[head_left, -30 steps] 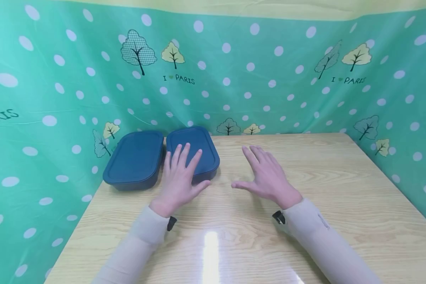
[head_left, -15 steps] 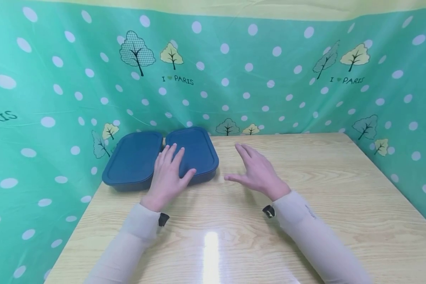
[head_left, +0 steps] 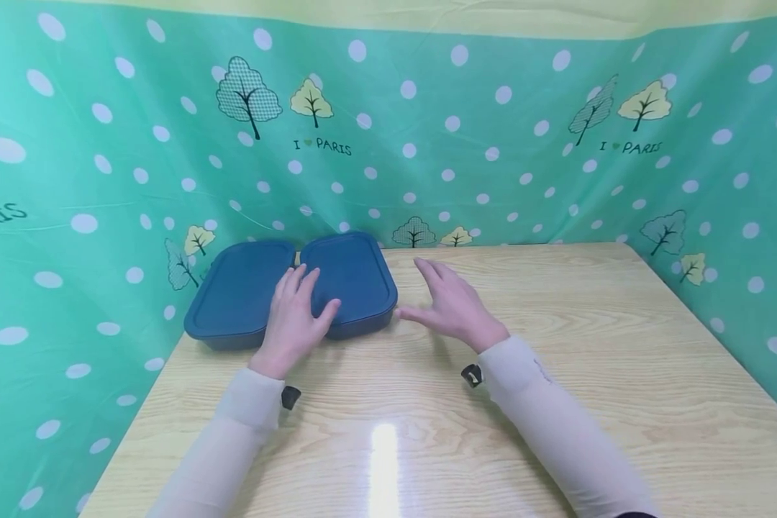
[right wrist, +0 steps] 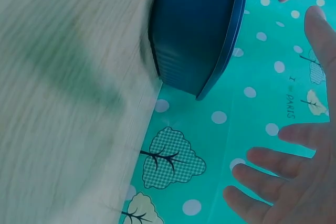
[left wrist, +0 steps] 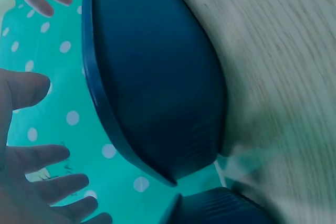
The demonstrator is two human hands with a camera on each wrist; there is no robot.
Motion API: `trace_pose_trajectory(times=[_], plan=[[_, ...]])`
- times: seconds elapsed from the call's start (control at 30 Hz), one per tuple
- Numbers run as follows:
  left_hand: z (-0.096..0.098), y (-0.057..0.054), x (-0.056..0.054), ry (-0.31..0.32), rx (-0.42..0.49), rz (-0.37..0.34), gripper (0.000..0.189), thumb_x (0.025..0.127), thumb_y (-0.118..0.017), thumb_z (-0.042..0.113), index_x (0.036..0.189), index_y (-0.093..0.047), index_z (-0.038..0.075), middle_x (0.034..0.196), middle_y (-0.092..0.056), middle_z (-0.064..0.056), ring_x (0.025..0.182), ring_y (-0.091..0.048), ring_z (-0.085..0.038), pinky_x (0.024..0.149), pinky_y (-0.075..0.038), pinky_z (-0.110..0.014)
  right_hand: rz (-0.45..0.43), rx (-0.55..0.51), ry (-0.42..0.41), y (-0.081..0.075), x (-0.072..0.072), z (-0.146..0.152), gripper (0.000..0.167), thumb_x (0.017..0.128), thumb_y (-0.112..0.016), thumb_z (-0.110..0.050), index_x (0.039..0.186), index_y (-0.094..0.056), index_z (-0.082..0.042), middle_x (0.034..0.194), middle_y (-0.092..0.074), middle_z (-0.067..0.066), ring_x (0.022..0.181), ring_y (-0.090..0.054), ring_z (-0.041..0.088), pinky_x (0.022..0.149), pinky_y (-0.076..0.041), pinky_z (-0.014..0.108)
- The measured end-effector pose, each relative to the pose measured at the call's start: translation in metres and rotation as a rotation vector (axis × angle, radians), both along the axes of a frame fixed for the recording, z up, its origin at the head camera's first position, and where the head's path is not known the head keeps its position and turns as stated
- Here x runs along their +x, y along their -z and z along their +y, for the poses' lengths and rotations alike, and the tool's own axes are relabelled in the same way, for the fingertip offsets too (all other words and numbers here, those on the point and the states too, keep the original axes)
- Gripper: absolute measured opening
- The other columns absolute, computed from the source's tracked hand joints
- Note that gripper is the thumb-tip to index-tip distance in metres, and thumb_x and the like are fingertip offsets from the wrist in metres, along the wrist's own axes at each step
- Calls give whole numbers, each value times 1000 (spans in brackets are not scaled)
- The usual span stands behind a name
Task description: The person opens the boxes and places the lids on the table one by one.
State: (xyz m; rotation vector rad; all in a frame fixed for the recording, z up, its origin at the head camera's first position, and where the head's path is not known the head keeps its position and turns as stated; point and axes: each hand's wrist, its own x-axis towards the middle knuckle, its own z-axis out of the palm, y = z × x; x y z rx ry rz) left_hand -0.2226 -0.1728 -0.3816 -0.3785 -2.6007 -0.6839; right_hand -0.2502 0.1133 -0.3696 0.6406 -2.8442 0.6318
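Observation:
Two dark blue lidded food containers stand side by side at the back left of the table, the left container (head_left: 236,288) and the right container (head_left: 356,277). My left hand (head_left: 293,320) is over the gap between them, fingers spread, overlapping the near left corner of the right container in the head view. Just off that container's right side, my right hand (head_left: 455,306) hovers with thumb apart from straight fingers. Both hands hold nothing. In the left wrist view the right container's side wall (left wrist: 157,77) and lid rim show; the right wrist view shows its other end (right wrist: 194,30).
The wooden table (head_left: 557,374) extends to the right and front of the containers. A green dotted cloth (head_left: 453,144) with printed trees hangs along the back and both sides, close behind the containers. A bright light reflection lies on the tabletop.
Both hands have shifted left, the left from over the right container to the gap, the right closer to that container's side. The containers stay in place.

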Motion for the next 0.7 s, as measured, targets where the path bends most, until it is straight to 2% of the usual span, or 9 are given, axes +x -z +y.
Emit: trace_pose_trajectory(times=[0.33, 0.7], plan=[[-9, 6, -7, -47, 19, -64, 67, 93, -58, 40, 141, -39, -2, 147, -30, -26, 137, -22, -46, 109, -21, -59, -84, 2, -2, 2, -12, -14, 110, 70, -50, -84, 153, -20, -19, 153, -28, 13, 137, -31, 34, 104, -34, 55], [-12, 10, -11, -92, 67, -145, 71, 93, -56, 39, 140, -35, -9, 148, -26, -29, 137, -21, -45, 108, -23, -58, -156, -42, 34, 8, -23, -25, 111, 68, -53, -84, 153, -19, -21, 154, -26, 12, 138, -29, 33, 106, -31, 55]])
